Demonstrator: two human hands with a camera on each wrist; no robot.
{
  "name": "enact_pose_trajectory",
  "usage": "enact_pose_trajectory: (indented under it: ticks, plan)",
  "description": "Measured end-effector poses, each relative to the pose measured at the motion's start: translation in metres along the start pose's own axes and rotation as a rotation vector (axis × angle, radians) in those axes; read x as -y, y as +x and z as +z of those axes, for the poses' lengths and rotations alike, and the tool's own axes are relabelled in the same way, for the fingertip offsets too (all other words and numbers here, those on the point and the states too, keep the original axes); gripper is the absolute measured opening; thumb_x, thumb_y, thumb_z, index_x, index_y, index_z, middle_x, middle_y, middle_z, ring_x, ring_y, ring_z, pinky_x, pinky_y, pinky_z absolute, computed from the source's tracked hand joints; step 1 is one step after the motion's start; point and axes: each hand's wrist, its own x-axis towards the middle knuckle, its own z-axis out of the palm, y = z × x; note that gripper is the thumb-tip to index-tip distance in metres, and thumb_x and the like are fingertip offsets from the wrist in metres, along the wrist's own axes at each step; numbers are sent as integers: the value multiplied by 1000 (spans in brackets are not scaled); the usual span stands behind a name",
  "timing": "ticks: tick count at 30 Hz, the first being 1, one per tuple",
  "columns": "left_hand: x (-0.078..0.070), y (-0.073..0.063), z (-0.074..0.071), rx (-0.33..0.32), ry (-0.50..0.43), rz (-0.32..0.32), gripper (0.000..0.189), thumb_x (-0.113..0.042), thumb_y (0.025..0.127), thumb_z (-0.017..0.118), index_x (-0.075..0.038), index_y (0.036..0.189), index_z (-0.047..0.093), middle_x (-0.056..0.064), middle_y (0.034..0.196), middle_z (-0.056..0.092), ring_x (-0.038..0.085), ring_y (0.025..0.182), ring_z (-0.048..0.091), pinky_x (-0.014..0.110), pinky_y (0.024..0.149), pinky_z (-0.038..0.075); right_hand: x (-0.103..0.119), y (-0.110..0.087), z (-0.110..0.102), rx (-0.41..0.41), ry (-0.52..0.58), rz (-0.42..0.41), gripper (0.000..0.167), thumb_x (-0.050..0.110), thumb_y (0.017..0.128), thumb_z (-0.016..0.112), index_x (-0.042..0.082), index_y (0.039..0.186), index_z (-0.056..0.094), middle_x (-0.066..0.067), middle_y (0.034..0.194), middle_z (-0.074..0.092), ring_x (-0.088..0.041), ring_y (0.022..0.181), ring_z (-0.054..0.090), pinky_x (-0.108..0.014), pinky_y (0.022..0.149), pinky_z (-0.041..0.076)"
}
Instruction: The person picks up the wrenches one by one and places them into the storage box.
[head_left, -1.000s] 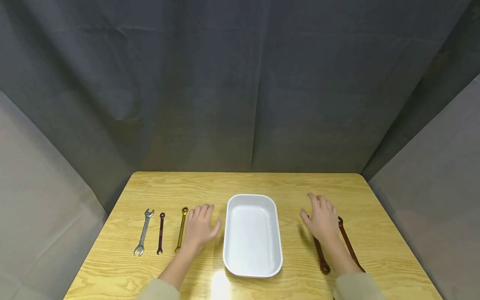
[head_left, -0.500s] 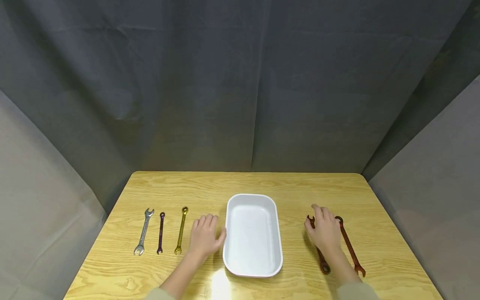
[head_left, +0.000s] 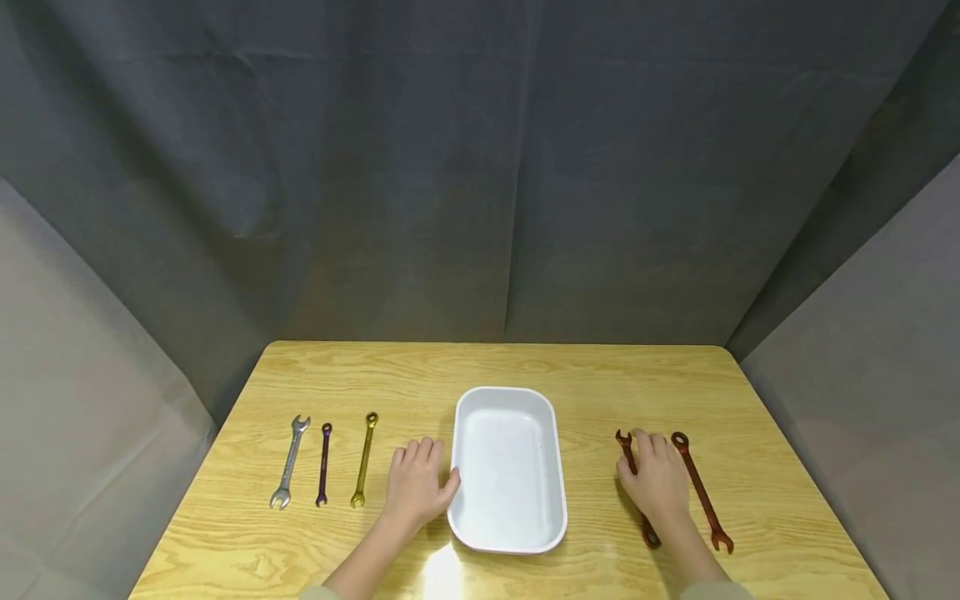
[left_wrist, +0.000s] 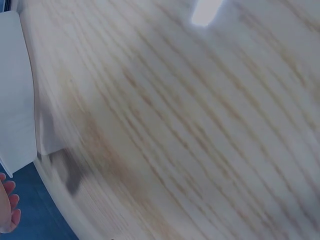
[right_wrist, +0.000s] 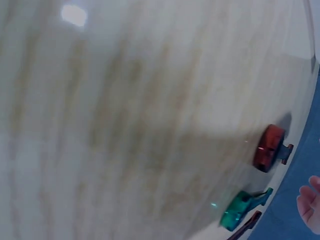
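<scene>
My left hand (head_left: 418, 487) is beside the left wall of a white tray (head_left: 506, 547), its thumb overlapping the rim in the head view. In the left wrist view, relaxed fingertips (left_wrist: 10, 192) show just below the tray's corner. Over a reddish-brown combination wrench (head_left: 627, 451), my right hand (head_left: 658, 483) has its thumb on one side and its fingers, loosely bent, above the handle; part of that wrench is hidden. The right wrist view shows the wrench's red ring end (right_wrist: 269, 148) and a green wrench (right_wrist: 237, 211), which the right arm hides in the head view.
Right of that hand lies another reddish-brown combination wrench (head_left: 701, 496). At the left of the wooden table (head_left: 495, 364) are a silver open-end wrench (head_left: 289, 462), a purple combination wrench (head_left: 323, 467) and a gold one (head_left: 364, 462). Grey cloth (head_left: 420, 208) hangs behind.
The left hand has moved right and nearer, away from the gold wrench to the tray's edge. The right hand has drawn back and lowered over the reddish-brown wrench. The wrenches have stayed put.
</scene>
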Motion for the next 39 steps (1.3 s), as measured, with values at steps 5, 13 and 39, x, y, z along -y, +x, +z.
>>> enact_pose_trajectory:
  ticks: [5,13,39]
  plan:
    - [-2,-2,2,10,6,-4,44,-42,82,50,-7,106,59,6,95,59,22,85,51,37,74,40,-4,-7,5,32,5,18,50,22,80,64,-3,120,48,-27,108,53,-43,97,52,-53,74,45]
    - [-4,-3,1,45,5,-8,46,-42,81,51,-6,109,59,6,97,59,22,85,51,37,75,40,-3,-14,7,112,43,63,50,22,83,60,-5,122,45,-28,112,51,-44,101,50,-52,75,46]
    - [-10,-2,3,103,-50,-12,28,-34,82,56,-10,96,59,2,87,56,18,78,49,34,70,39,2,-18,9,256,128,156,51,15,84,52,-14,124,38,-34,112,44,-47,101,45,-54,74,44]
